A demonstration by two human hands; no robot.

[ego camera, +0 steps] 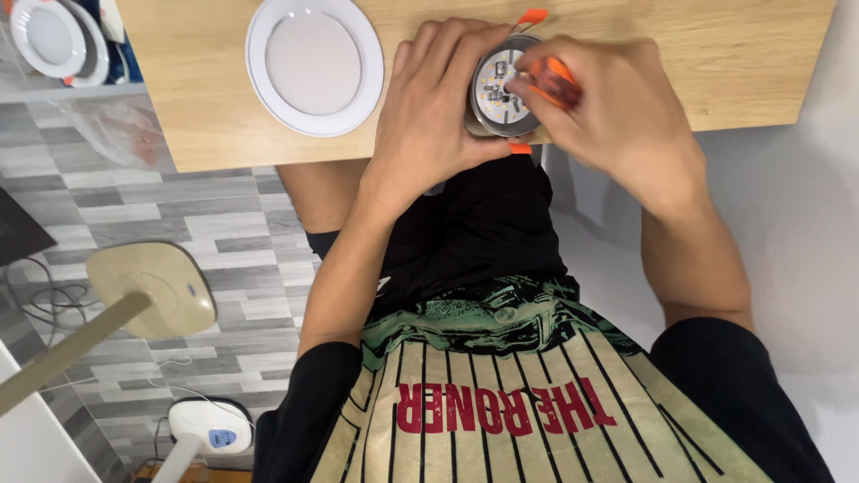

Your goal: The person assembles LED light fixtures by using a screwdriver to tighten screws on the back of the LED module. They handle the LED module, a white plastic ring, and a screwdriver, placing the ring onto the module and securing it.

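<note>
Centrally, left hand cups round lamp — right hand pinching

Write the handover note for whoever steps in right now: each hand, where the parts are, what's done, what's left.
Left hand: wrapped around the round metal lamp body, steadying it at the near edge of the wooden table.
Right hand: gripping an orange-handled tool, its tip down on the lamp's LED board.
White round cover: lying apart on the table, left of the lamp.
Done: the cover is off and the board is exposed.
Left: work on the board looks unfinished; the cover is not fitted.
</note>
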